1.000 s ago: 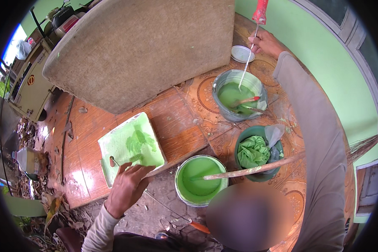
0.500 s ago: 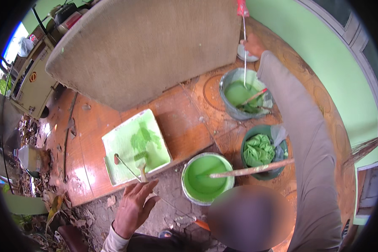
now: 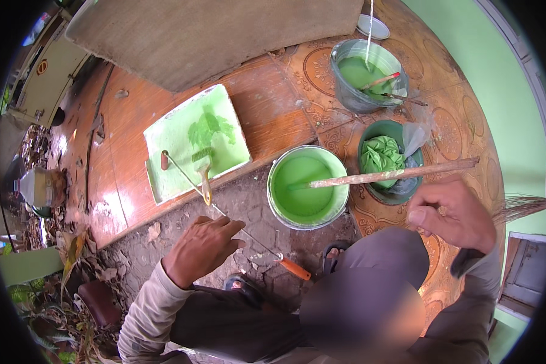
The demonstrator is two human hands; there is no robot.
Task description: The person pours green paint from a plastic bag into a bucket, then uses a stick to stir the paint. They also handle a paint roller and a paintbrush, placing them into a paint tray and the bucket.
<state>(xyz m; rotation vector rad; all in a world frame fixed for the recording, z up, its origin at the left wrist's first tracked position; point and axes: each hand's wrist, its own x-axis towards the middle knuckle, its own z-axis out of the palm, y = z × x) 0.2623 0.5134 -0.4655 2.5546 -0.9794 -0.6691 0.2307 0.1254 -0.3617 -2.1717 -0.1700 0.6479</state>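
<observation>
My left hand (image 3: 200, 249) hovers with loosely bent, parted fingers by the thin metal frame of a paint roller with an orange handle (image 3: 294, 266), lying across a paint tray (image 3: 170, 109). A small roller head (image 3: 164, 161) and a green-coated brush (image 3: 201, 164) are in the tray. My right hand (image 3: 452, 215) is by my raised knee, fingers curled with nothing visible in them, below a long wooden stick (image 3: 418, 167) resting in a bucket of green paint (image 3: 276, 203). A tub (image 3: 340, 94) of green liquid holds brushes and a white rod (image 3: 369, 30).
A green tub (image 3: 387, 191) with crumpled plastic stands right. A large tan board (image 3: 212, 30) is behind, a white lid (image 3: 373, 26) beside it. A metal cabinet (image 3: 42, 91), plastic jug (image 3: 36, 188) and leaves line the left; twigs (image 3: 519, 206) and green wall are right.
My right hand has let go of the white rod at the back and come down toward my knee. My left hand has shifted slightly rightward. The view has tilted toward my legs.
</observation>
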